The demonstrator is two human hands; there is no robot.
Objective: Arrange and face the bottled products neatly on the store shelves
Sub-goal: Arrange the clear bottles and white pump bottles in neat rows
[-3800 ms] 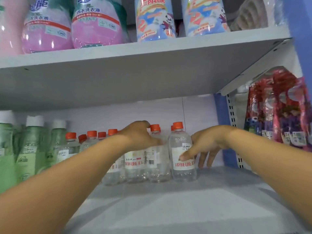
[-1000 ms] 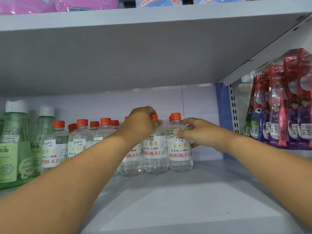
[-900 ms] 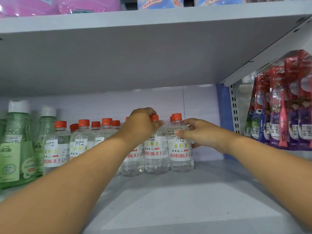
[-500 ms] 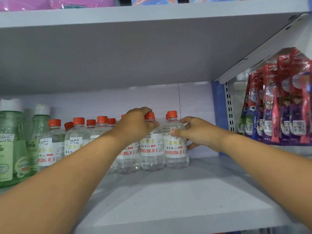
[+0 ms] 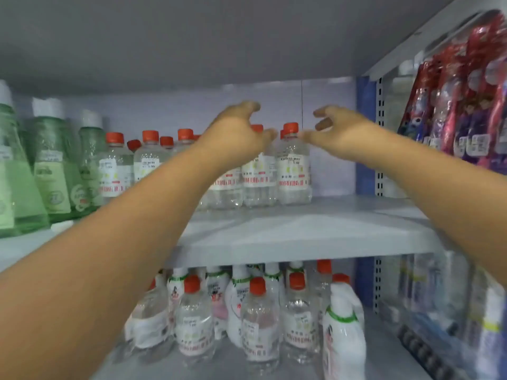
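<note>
Clear bottles with orange caps and white labels stand in a row at the back of the middle shelf (image 5: 301, 237). The rightmost bottle (image 5: 293, 165) has its label facing front, with a second one (image 5: 258, 174) just left of it. My left hand (image 5: 236, 133) hovers in front of the caps, fingers spread and curled, holding nothing. My right hand (image 5: 337, 130) hovers just right of the rightmost cap, fingers apart and empty. Neither hand touches a bottle.
Green bottles with white caps (image 5: 52, 165) stand at the left of the same shelf. Red and purple packets (image 5: 466, 100) hang at the right. The lower shelf holds more orange-capped clear bottles (image 5: 259, 325) and white bottles (image 5: 343, 330), loosely grouped.
Both hands have let go of the two rightmost bottles and lifted slightly off them with fingers spread. The view has tilted down, so the lower shelf now shows.
</note>
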